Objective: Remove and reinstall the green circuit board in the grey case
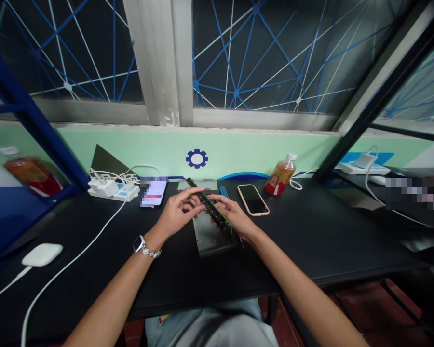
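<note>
A long, narrow dark circuit board [214, 211] with green edges is held slanted above the desk. My left hand [181, 208] pinches its upper part between thumb and fingers, from the left side. On the other side, my right hand [235, 215] grips the middle and lower part, its fingertips partly hidden behind the board. Below both hands a flat grey metal plate or case [210, 241] lies on the desk, partly covered by them. A thin dark stick-like thing [240, 241] shows beside my right palm; I cannot tell its kind. Just beyond that hand lies a small blue object [223, 191].
The black desk [177, 284] holds a phone [253, 199], a lit phone [154, 192], a drink bottle [280, 174] and a power strip [114, 189] with plugs. A white cable [75, 245] and a white charging case [42, 254] lie on the left. Frames stand at both sides.
</note>
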A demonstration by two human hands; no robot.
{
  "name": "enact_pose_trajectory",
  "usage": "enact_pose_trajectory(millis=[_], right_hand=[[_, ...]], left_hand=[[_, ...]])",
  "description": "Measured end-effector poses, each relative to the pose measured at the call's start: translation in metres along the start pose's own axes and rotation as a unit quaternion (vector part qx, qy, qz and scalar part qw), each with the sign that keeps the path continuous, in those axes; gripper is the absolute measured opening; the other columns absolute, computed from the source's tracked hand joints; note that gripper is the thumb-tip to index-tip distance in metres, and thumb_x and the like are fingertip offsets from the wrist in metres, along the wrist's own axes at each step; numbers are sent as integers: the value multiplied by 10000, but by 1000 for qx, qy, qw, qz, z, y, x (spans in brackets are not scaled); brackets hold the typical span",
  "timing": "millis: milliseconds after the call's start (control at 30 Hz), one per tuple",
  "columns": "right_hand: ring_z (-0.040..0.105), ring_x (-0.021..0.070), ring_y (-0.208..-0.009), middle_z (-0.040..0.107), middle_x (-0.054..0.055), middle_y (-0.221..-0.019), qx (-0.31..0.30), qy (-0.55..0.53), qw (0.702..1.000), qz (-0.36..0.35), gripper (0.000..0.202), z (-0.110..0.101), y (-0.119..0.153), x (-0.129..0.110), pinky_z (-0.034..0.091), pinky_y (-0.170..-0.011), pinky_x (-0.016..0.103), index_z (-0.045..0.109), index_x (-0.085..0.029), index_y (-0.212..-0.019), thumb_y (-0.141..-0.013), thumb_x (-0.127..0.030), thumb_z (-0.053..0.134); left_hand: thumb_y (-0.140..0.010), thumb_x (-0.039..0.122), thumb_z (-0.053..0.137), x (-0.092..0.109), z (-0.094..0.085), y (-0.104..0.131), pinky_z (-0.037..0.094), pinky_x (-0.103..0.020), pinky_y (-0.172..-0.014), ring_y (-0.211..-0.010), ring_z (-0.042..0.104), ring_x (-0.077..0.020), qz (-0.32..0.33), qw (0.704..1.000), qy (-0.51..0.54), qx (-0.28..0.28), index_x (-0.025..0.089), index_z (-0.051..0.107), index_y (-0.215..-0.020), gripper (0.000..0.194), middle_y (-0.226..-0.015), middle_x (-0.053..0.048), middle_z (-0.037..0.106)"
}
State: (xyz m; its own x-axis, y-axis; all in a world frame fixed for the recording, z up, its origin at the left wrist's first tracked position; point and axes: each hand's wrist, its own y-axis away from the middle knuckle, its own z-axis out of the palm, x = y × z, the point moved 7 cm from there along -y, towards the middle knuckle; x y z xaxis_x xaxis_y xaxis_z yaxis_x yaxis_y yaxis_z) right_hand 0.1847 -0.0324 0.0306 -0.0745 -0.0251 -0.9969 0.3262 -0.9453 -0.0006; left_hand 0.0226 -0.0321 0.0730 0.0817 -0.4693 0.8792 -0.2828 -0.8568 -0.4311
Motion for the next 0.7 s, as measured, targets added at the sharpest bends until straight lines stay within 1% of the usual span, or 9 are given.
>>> enact_pose_trajectory(millis=[100, 200, 267, 333, 400, 467, 533, 633, 700], right_hand=[[600, 138, -596, 700, 56, -858, -23, 4, 999, 24, 449, 0, 2, -3, 509, -449, 231, 671, -197, -1177, -839, -492, 697], [617, 152, -593, 716, 109, -883, -57, -36, 997, 36, 474, -1, 4, -7, 506, -452, 242, 714, -145, -1025, -882, -585, 612], [618, 167, -602, 719, 122, -874, -74, -87, 992, 44, 535, -2, 5, -11, 511, -472, 263, 707, -142, -960, -899, -647, 539], [608, 169, -607, 720, 111, -875, -81, -139, 986, 49, 556, -3, 5, -15, 508, -495, 275, 688, -164, -958, -895, -684, 502], [588, 161, -591, 715, 106, -866, -66, -170, 982, 49, 572, -6, 4, -18, 483, -491, 271, 668, -168, -918, -882, -709, 484], [572, 158, -583, 703, 108, -847, -41, -181, 982, 47, 575, -9, 4, -19, 455, -478, 265, 646, -159, -844, -872, -711, 488], [560, 157, -581, 685, 99, -818, -30, -185, 981, 42, 557, -9, 4, -21, 433, -472, 262, 625, -163, -796, -865, -701, 501], [534, 149, -579, 651, 67, -785, -27, -177, 984, 3, 499, -8, 6, -24, 411, -473, 258, 610, -180, -772, -850, -668, 550], [504, 131, -561, 621, 38, -742, -20, -138, 989, -39, 413, -8, 7, -27, 391, -469, 250, 615, -179, -759, -829, -585, 646]], left_hand=[[-829, 380, 748, 6, -11, 0, 437, -239, -599, -634, 499, -121, 44, 992, -113, 19, 219, 723, -1172, 380, -727, 1, 568], [-824, 418, 744, 8, -23, 2, 377, -250, -567, -542, 401, -114, 65, 981, -175, 55, 213, 744, -1103, 346, -605, 41, 479], [-834, 434, 726, 8, -28, 2, 368, -251, -569, -520, 396, -115, 66, 974, -204, 77, 202, 732, -1067, 328, -573, 51, 467], [-847, 442, 705, 7, -32, 3, 362, -251, -571, -501, 399, -114, 65, 966, -231, 95, 194, 712, -1012, 297, -547, 57, 465], [-862, 445, 682, 6, -32, 3, 349, -251, -564, -486, 397, -113, 60, 961, -251, 100, 193, 681, -948, 266, -526, 61, 457], [-882, 444, 651, 3, -30, 3, 327, -249, -550, -480, 397, -114, 51, 960, -258, 94, 195, 642, -899, 249, -519, 63, 449], [-897, 442, 625, 1, -27, 2, 306, -248, -539, -481, 397, -117, 40, 962, -254, 90, 199, 604, -861, 247, -517, 62, 444], [-913, 452, 588, -3, -25, 1, 286, -249, -535, -484, 390, -120, 17, 965, -245, 89, 207, 540, -772, 286, -511, 59, 428], [-924, 460, 560, -7, -23, 0, 274, -249, -534, -493, 382, -119, -1, 966, -243, 83, 210, 480, -708, 340, -517, 57, 413]])
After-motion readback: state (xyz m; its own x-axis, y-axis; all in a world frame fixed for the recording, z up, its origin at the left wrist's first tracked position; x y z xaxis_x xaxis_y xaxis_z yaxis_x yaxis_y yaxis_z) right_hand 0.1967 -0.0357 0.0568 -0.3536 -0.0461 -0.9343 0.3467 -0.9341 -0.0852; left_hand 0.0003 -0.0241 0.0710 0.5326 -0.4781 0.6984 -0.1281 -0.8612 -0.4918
